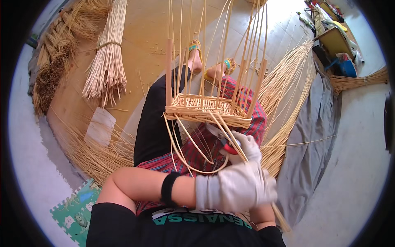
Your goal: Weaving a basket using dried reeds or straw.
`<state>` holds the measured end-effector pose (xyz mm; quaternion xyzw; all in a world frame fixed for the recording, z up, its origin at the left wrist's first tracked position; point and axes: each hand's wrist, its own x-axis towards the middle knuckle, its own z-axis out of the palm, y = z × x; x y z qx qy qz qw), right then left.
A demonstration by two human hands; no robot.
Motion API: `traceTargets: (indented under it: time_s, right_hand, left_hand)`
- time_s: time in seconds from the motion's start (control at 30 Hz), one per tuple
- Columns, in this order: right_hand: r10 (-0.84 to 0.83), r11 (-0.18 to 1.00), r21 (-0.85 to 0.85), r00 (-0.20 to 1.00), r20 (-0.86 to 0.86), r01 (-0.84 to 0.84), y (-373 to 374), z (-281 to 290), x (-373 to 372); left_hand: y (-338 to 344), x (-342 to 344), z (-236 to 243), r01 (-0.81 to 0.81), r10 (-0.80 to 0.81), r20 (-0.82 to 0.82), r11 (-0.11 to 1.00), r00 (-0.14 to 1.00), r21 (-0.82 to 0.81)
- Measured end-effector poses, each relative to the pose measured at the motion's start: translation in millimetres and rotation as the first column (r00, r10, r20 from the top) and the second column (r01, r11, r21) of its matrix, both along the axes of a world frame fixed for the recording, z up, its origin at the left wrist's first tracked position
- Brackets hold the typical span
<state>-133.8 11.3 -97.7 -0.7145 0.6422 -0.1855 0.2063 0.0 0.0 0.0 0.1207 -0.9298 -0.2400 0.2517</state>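
The person sits on the floor with a half-woven wicker basket (207, 109) resting on the lap, its woven band low and its thin upright stakes (230, 49) rising toward the feet. Both hands wear pale work gloves. The left hand (230, 189) reaches across the body and is closed in a loose fist near the right one; what it grips, if anything, cannot be told from this angle. The right hand (247, 148) is curled around a red-handled cutter (228, 146) held just below the near edge of the basket, among loose weaver strands (189, 152) that loop down from the weave. To trim well here, the blade should probably sit close against the woven edge, taking one strand at a time, while the other hand steadies that strand so it does not spring or drag its neighbours. A bound bundle of reeds (107, 61) lies well apart on the mat (140, 37), and loose reeds fan over a grey cloth (317, 131).
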Motion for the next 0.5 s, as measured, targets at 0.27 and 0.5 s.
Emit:
traceTargets:
  time_s: [0.27, 0.5]
  right_hand:
    - [-0.341, 0.929, 0.045, 0.806, 0.484, 0.366, 19.6, 28.6, -78.3]
    - [0.133, 0.991, 0.009, 0.976, -0.173, -0.133, -27.7, 69.9, 34.1]
  left_hand:
    - [-38.6, 104.8, -0.9, -0.266, 0.188, 0.404, 0.953, 0.895, 0.147]
    - [-9.0, 151.4, -15.5, -0.323, 0.220, 0.429, 0.929, 0.876, 0.182]
